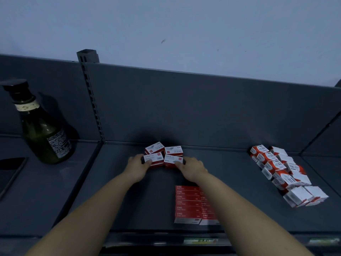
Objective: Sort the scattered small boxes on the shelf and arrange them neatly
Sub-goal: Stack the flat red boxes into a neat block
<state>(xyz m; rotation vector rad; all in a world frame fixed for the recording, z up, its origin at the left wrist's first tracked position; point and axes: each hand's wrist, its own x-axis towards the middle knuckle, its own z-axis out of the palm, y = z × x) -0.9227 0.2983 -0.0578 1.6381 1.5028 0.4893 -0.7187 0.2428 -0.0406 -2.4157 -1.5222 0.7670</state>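
Squaring step on the box cluster (163, 156), at the back middle of the shelf (151, 200). Left hand (137, 164) and right hand (192, 166) each pinch a front box from its outer side, grip narrow. Next, I reckon: press the four flush, then fetch from the loose pile (282, 176) at right. Red stack (188, 204) near the front edge looks tidy.

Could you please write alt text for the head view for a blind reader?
The left hand and right hand grip a cluster of small boxes at the back of a grey shelf. A red stack lies nearer, a tilted row right, a green bottle left.
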